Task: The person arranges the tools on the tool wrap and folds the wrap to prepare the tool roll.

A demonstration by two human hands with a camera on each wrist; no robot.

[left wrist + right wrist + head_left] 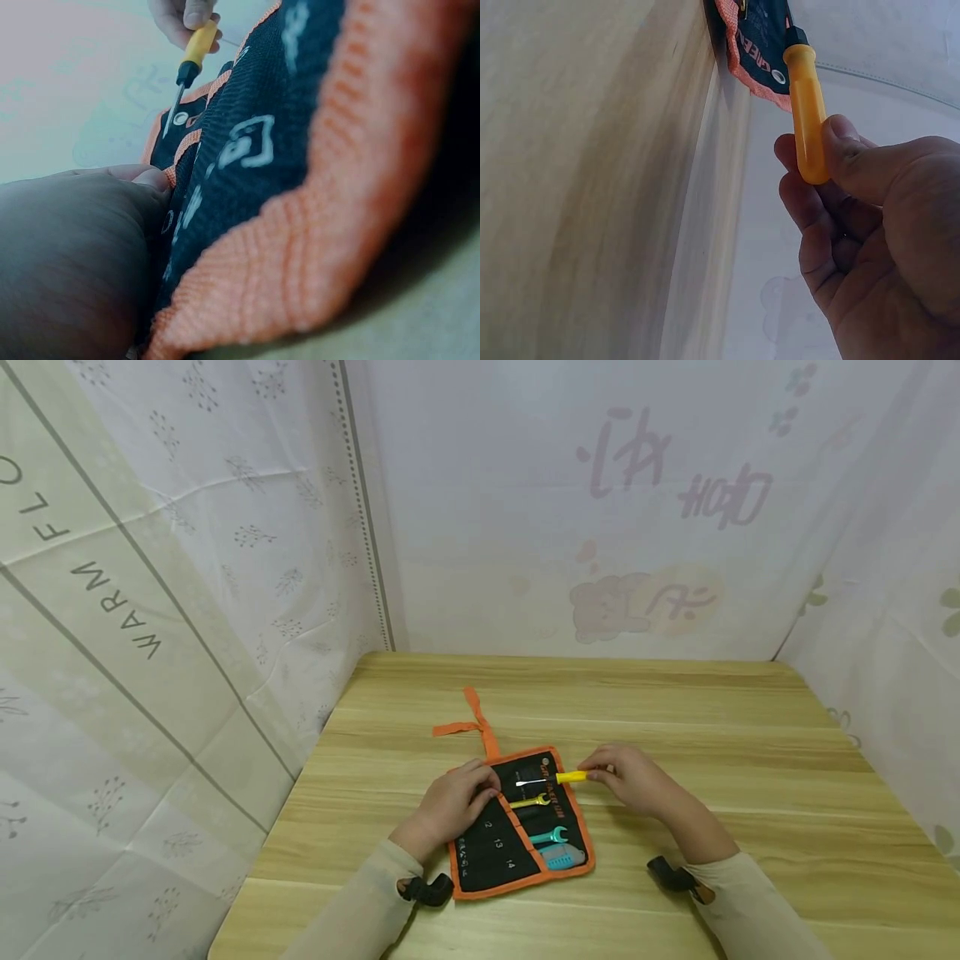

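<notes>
A black tool pouch (pixel 480 860) with orange trim lies unfolded on the table. My left hand (pixel 453 803) pinches the orange edge of its pocket near the upper end; its thumb shows at that edge in the left wrist view. My right hand (pixel 633 781) holds a screwdriver by its yellow handle (pixel 807 112) between thumb and fingers. The screwdriver's metal shaft (pixel 174 109) points toward the pocket, over the pouch's upper part. Poking out of the pocket are a yellow wrench (pixel 531 802), a teal wrench (pixel 551 836) and a grey-and-teal tool (pixel 564 857) of unclear kind.
An orange tie strap (pixel 480 727) stretches from the pouch toward the back of the wood-grain table (pixel 637 702). Patterned cloth (pixel 480 527) hangs behind the table and along both sides. Dark wrist devices (pixel 431 890) sit at both sleeves.
</notes>
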